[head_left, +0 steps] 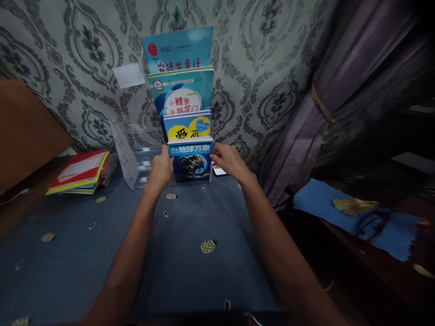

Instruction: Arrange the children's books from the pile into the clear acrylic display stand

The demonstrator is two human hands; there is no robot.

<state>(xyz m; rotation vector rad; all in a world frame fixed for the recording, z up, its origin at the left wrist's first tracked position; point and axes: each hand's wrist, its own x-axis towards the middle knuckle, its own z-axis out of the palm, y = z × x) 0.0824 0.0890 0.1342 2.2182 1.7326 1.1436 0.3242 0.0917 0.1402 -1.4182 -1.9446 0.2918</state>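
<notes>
A dark blue book with a globe on its cover (192,165) stands upright at the front of a tiered clear rack (127,158). My left hand (161,167) grips its left edge, and my right hand (228,158) has its fingers closed on the upper right edge. Behind it rise a blue-and-yellow book (186,127), a teal book with a round white patch (185,86) and, tallest at the back, a light blue book with red lettering (180,45). The rack's right part is hidden by these books.
On the left lies a stack of folders and books (81,170) beside a brown panel (30,131). A phone-like object (219,170) sits partly behind my right hand. A patterned wall (268,68) backs the blue cloth-covered table (176,253); a tied curtain (295,131) hangs at right.
</notes>
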